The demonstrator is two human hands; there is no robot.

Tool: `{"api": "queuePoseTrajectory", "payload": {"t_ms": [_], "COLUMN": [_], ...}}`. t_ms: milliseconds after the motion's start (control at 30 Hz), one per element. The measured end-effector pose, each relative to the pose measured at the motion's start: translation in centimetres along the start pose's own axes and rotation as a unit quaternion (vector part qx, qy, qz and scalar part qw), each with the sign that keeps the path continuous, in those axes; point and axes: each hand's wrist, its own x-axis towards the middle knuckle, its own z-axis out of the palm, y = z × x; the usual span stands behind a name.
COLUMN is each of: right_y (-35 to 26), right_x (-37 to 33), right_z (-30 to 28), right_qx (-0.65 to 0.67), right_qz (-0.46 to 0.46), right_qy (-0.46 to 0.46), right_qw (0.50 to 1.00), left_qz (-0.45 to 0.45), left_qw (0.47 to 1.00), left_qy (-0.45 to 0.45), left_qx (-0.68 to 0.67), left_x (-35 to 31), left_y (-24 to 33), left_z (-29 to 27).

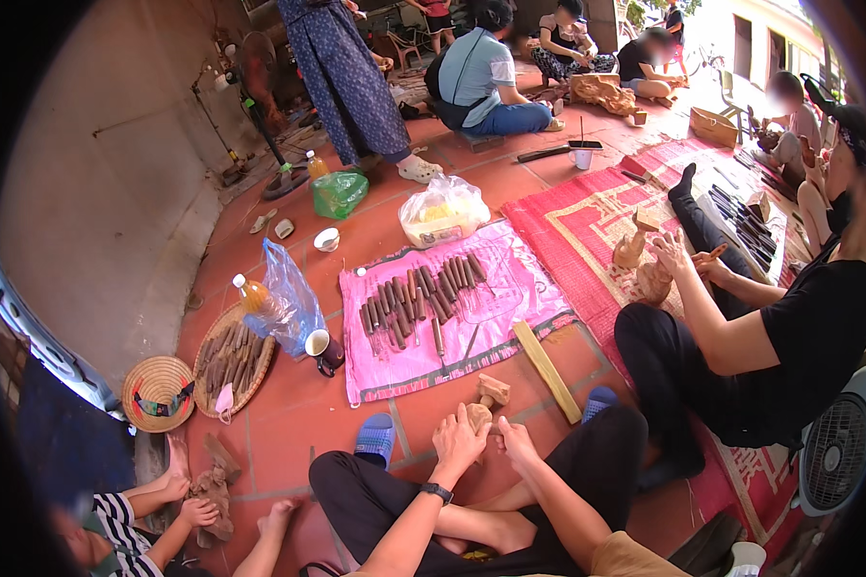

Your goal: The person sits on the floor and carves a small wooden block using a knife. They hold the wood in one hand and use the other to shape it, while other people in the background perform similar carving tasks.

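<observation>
Low in the middle, my left hand (458,440) is closed round a pale brown wood carving (492,388). The carving has a rounded part by my fingers and a blocky end pointing away from me. Close beside it, my right hand (517,443) is closed, thumb toward the carving. What it grips is mostly hidden; a thin bit shows between the two hands. Beyond them, several wooden-handled carving tools (420,293) lie in rows on a pink sheet (380,376). A flat yellowish wood strip (547,372) lies right of my hands.
A woven basket of tools (266,376), a dark mug (327,354) and a blue plastic bag (293,300) stand left. A co-worker (741,327) carves on a red mat (558,226) at right, near a fan (840,442). A child's hand (199,512) touches another carving (216,486).
</observation>
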Motion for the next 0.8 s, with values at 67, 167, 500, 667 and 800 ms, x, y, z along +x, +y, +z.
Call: {"api": "queuePoseTrajectory", "payload": {"t_ms": [67, 167, 500, 667, 800], "right_y": [0.2, 0.2, 0.2, 0.3, 0.4], "right_x": [0.3, 1.9, 2.2, -0.1, 1.5], "right_z": [-0.8, 0.4, -0.2, -0.3, -0.8], "right_qx": [0.019, 0.088, 0.120, 0.013, 0.095], "right_qz": [-0.014, -0.020, -0.030, 0.009, -0.019], "right_qy": [0.013, 0.033, 0.021, -0.003, 0.009], "right_qw": [1.000, 0.995, 0.992, 1.000, 0.995], "left_qz": [0.005, 0.017, 0.019, 0.015, 0.022], "left_qw": [1.000, 1.000, 1.000, 1.000, 1.000], "left_qy": [-0.002, 0.007, 0.007, 0.012, 0.014], "left_qx": [-0.005, -0.011, -0.009, 0.011, -0.008], "left_x": [0.0, 0.0, -0.2, -0.3, -0.3], "left_y": [0.6, 0.6, 0.9, 0.1, 0.5], "left_z": [0.2, 0.4, 0.5, 0.4, 0.5]}}
